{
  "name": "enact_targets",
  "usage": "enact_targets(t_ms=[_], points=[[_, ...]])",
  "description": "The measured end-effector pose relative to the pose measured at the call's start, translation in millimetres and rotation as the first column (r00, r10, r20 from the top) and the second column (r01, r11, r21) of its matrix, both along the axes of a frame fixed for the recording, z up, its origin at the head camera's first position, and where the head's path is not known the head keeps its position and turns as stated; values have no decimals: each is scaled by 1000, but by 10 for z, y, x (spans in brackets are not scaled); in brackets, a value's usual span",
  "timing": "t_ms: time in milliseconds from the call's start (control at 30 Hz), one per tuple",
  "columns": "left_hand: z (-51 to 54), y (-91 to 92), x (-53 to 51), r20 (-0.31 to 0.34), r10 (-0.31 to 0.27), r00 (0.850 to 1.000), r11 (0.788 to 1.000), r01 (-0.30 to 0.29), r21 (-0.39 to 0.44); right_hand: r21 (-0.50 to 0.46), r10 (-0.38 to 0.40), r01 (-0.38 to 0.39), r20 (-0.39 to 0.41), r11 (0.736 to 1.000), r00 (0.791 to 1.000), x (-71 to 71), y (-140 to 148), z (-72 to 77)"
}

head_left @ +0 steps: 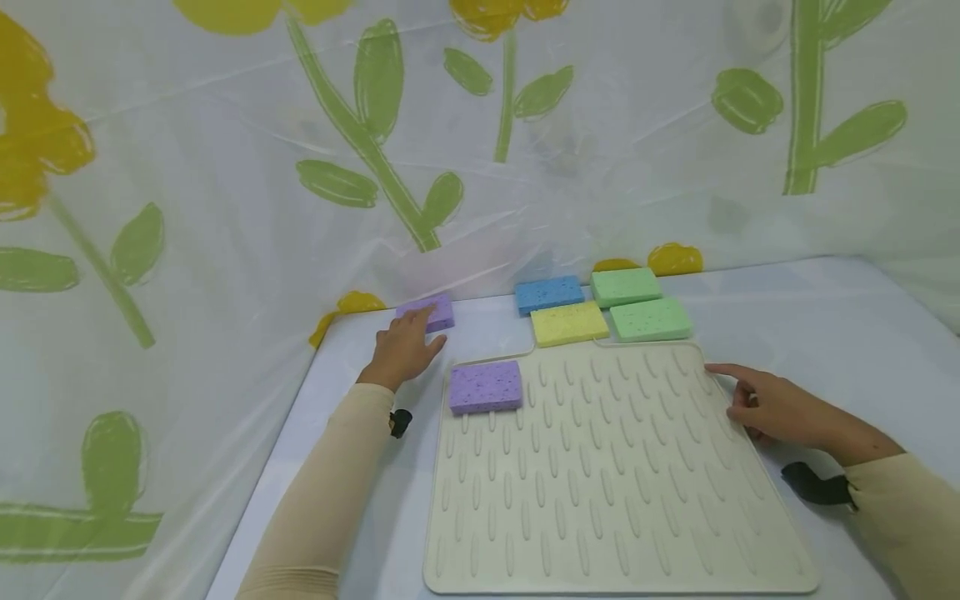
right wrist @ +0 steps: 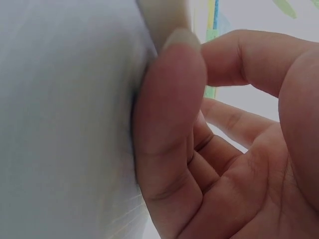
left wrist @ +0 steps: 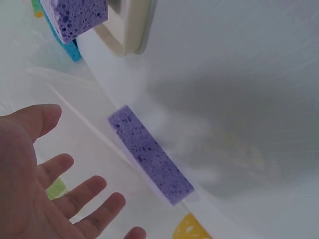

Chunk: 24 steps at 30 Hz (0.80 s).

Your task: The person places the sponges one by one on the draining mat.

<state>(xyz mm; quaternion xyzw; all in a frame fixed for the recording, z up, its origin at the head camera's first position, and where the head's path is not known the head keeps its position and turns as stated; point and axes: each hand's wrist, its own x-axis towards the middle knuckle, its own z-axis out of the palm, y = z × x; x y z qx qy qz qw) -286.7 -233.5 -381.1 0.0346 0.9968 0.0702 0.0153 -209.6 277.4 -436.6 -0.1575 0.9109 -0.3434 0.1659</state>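
Observation:
A purple sponge lies at the table's back left edge. Over it reaches my left hand, fingers spread and holding nothing; the left wrist view shows a gap between fingers and sponge. A second purple sponge sits on the back left corner of the cream ridged mat. My right hand is at the mat's back right edge, index finger extended to it, other fingers bent and gripping nothing visible.
Behind the mat lie a blue sponge, a yellow sponge and two green sponges, close together. A white sheet with printed flowers hangs behind and left of the white table.

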Motion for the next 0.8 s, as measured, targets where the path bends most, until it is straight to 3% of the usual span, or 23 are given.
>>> enact_targets(t_ms=[567,800], points=[[-15,-35,-228,80,45,996,999,-44,-20,-31,-4,4,-1,1000,1000,-7,-29,2],[-44,-58,-320,95,40,995,998,-36,-44,-39,-10,10,3,999,1000,-1,-10,-2]])
